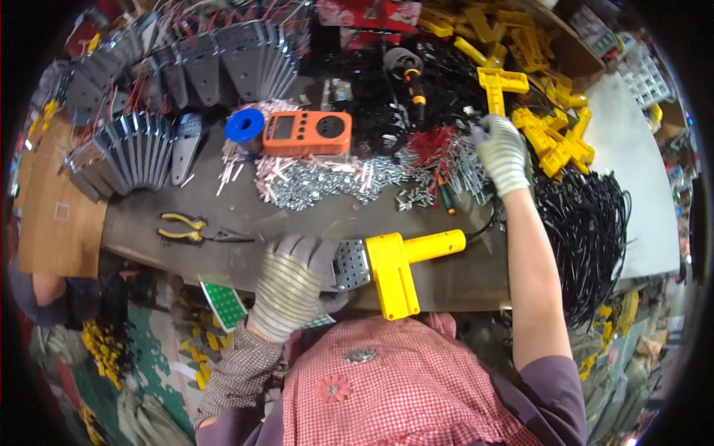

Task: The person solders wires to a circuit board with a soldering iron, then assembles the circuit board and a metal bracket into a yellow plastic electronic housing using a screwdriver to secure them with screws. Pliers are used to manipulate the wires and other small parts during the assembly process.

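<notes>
My left hand, in a striped knit glove, is closed round the perforated grey metal plate of a yellow T-shaped hand tool. This tool lies over the near edge of the bench, its round handle pointing right and a black cable running from the handle's end. Farther off to the right, my gloved right hand has its fingers closed at the lower end of a yellow plastic housing piece. The fingertips are partly hidden there. Loose screws and black cables lie beside that hand.
Yellow-handled pliers lie at left on the dark bench. Behind are an orange multimeter, a blue spool, metal plates and an electric screwdriver. Black cables and yellow housings are heaped at right.
</notes>
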The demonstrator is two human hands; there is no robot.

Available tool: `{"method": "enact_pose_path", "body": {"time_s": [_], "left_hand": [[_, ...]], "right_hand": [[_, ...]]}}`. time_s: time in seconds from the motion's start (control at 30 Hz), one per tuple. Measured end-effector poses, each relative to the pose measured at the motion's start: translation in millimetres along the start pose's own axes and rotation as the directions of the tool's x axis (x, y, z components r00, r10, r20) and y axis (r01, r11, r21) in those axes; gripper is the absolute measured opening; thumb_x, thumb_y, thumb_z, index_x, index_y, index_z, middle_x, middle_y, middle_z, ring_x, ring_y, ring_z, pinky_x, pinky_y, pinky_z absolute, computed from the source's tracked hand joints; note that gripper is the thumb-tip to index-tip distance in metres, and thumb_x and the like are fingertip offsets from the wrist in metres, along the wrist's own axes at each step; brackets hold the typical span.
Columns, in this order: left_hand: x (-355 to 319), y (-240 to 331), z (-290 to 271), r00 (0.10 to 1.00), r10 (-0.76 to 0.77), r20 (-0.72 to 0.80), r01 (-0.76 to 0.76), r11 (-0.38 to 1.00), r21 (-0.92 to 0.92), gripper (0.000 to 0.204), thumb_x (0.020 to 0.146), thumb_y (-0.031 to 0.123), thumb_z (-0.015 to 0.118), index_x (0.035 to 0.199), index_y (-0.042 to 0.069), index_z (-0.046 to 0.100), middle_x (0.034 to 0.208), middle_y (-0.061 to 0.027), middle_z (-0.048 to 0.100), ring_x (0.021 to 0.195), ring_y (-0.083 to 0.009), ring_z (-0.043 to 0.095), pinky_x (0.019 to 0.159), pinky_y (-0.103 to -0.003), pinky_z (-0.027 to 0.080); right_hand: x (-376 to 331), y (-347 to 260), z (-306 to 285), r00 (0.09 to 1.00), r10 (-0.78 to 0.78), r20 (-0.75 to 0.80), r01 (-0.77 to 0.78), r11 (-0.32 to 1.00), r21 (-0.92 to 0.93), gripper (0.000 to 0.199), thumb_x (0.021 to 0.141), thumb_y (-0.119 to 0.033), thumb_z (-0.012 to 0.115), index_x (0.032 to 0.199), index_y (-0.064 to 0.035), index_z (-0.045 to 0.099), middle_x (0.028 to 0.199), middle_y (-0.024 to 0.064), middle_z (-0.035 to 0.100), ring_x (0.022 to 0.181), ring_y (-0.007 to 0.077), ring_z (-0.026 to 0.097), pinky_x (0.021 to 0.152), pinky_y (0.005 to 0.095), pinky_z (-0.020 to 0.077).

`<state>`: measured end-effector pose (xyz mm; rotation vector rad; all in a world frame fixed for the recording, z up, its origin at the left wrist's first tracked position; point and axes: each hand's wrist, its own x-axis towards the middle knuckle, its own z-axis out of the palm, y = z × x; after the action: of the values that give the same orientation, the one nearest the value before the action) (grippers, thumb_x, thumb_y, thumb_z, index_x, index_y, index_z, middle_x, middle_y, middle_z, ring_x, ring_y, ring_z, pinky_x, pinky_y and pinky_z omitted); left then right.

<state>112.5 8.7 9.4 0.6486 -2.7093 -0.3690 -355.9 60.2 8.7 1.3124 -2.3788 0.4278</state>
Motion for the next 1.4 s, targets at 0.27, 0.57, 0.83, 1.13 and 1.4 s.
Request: {"method": "enact_pose_path", "body": {"time_s": [0.27,0.57,0.83,1.13,1.4], "left_hand": [[-20.1,-68.4,-11.8,0.942,-0.257,-0.217,0.257,0.966,-0.029,0.056,0.079,0.030,0.087,0.126,0.005,0.071,0.104,-0.0177,0.076,0.093,-0.0368,0.074,0.083,-0.046,0.058],[-24.6,-76.8,3.5,0.874,-0.118,-0.472,0.193,0.975,0.114,0.049,0.083,0.024,0.082,0.127,0.007,0.069,0.118,-0.0171,0.065,0.108,-0.0390,0.063,0.093,-0.049,0.051],[-114.7,-34.9,16.7,0.726,-0.402,-0.558,0.247,0.909,-0.334,0.033,0.084,0.002,0.074,0.116,0.005,0.066,0.113,-0.0155,0.064,0.105,-0.0312,0.063,0.093,-0.041,0.051],[-154.3,22.0,57.1,0.540,-0.832,0.127,0.254,0.017,-0.967,0.038,0.095,0.023,0.077,0.123,-0.001,0.066,0.113,-0.0110,0.069,0.104,-0.0180,0.063,0.095,-0.033,0.052],[-149.1,17.6,63.7,0.565,-0.818,0.108,0.174,-0.010,-0.985,0.018,0.096,0.005,0.072,0.113,0.000,0.072,0.104,-0.0044,0.071,0.096,-0.0137,0.065,0.088,-0.030,0.054]], "right_hand": [[17.0,-156.4,-105.1,0.823,-0.515,-0.238,0.552,0.629,0.548,0.023,0.096,-0.008,0.072,0.119,-0.0090,0.076,0.098,0.0083,0.075,0.090,0.0250,0.073,0.079,0.0382,0.0570],[73.4,-232.8,-36.3,0.503,-0.858,0.101,0.846,0.513,0.145,0.032,0.086,-0.004,0.075,0.115,-0.0147,0.081,0.095,0.0123,0.072,0.092,0.0377,0.070,0.084,0.0456,0.0578],[66.5,-246.1,-22.6,0.386,-0.916,0.106,0.919,0.392,0.040,0.037,0.082,-0.004,0.073,0.116,-0.0141,0.079,0.090,0.0126,0.072,0.090,0.0348,0.071,0.078,0.0425,0.0573],[47.8,-258.8,-32.7,0.405,-0.914,0.021,0.907,0.400,-0.131,0.040,0.084,-0.013,0.077,0.124,-0.0159,0.075,0.104,0.0097,0.074,0.099,0.0331,0.070,0.086,0.0456,0.0561],[-150.6,-284.7,-86.7,0.563,-0.826,-0.024,0.475,0.300,0.827,0.017,0.085,-0.017,0.075,0.100,-0.0087,0.072,0.095,0.0113,0.069,0.093,0.0342,0.067,0.087,0.0462,0.0534]]}}
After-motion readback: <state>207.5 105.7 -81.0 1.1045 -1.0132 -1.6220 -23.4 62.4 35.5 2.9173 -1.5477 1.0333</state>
